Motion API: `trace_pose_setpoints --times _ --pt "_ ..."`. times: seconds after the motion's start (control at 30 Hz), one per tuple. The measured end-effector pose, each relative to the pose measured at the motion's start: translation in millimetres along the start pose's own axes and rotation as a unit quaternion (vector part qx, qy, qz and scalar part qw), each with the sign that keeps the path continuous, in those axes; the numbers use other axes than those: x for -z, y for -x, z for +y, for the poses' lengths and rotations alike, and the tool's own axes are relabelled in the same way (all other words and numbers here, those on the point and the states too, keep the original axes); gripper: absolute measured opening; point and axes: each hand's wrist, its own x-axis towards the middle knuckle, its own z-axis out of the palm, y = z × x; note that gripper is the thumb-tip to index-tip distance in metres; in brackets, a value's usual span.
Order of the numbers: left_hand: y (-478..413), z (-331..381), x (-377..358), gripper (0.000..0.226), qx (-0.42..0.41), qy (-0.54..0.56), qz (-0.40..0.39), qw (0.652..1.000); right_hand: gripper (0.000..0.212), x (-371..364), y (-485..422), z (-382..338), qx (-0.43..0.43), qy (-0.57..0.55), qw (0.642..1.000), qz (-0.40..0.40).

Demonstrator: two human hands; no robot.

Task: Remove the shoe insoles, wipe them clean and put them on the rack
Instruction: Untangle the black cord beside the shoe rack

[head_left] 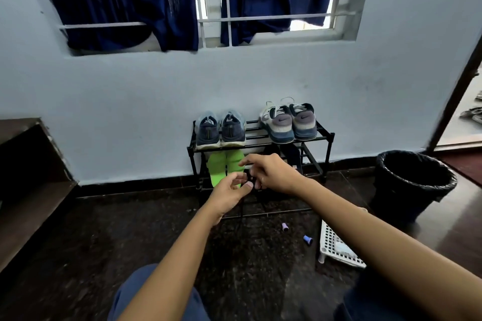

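A person sits on the dark floor facing a low black shoe rack [323, 135], where two green insoles [225, 167] lean on the middle shelf under two pairs of sneakers. The left hand [229, 194] and right hand [271, 172] meet in front of it, fingers pinched narrowly around something small and dark, possibly a rack joint, though I cannot tell. Tugging there could jolt the rack and topple the propped insoles onto the floor.

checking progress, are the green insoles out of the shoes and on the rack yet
Out and on the rack: both green insoles lie bare on the black shoe rack's middle shelf, below the dark blue sneakers.
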Motion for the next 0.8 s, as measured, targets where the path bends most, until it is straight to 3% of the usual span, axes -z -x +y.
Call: trace_pose_setpoints --times 0.07,0.13,0.23,0.33,0.43,0.6,0.7,0.8 --pt "3 2 2 0.008 -0.024 -0.033 -0.011 0.999 0.027 -2 9 1 -0.012 -0.061 0.997 0.040" --pt "3 3 3 0.017 -0.027 -0.062 -0.025 0.997 0.024 -2 16 6 -0.034 -0.109 0.991 0.075" --pt "2 5 7 0.017 -0.005 -0.104 -0.002 0.995 0.025 3 21 22 -0.072 -0.082 0.990 0.084" --pt "-2 5 13 0.019 0.019 -0.106 0.069 0.992 0.007 6 29 45 -0.094 -0.017 0.995 -0.015" --pt "-4 10 26 0.023 0.068 0.049 0.127 0.988 0.013 5 42 67 -0.141 -0.041 0.985 -0.088" --pt "7 24 51 0.023 0.073 0.238 0.208 0.946 0.020 -2 62 92 -0.212 -0.095 0.958 -0.169" --pt "16 25 53 0.022 0.072 0.217 0.177 0.957 0.006 -5 65 89 -0.205 -0.064 0.950 -0.228" --pt "20 24 39 0.022 0.068 0.154 0.097 0.981 0.033 -9 58 74 -0.186 -0.173 0.945 -0.204"
